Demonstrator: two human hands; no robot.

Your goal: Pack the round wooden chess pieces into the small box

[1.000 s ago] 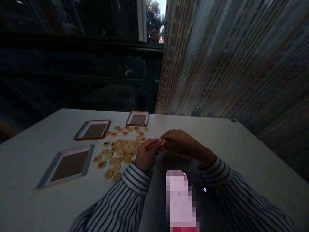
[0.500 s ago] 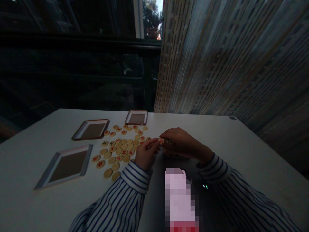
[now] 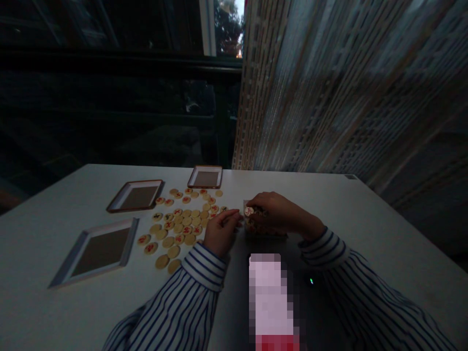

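My right hand [image 3: 276,209] is closed on a round xiangqi piece [image 3: 249,211], pale with a red character, at the left end of a small clear box [image 3: 266,237]. More pieces show through the wall of this box, though the hand covers much of its top. Just left of it is my left hand [image 3: 221,232], its fingers stretched toward the box and slightly apart, with no piece visible at the tips. Beside that hand several loose xiangqi pieces [image 3: 178,228] lie spread out, some showing red or dark characters, others blank side up.
On the white table [image 3: 365,234] are a pale shallow tray [image 3: 130,246] at left, a brown-rimmed tray [image 3: 135,210] behind it and another brown-rimmed tray [image 3: 204,187] farther back. A pixelated pink object [image 3: 270,292] is near me. Behind the table hangs a string curtain [image 3: 292,97].
The piece at my left fingertips has passed into my right hand and shifted slightly right, to the box. My left fingers have let go. The view has moved slightly.
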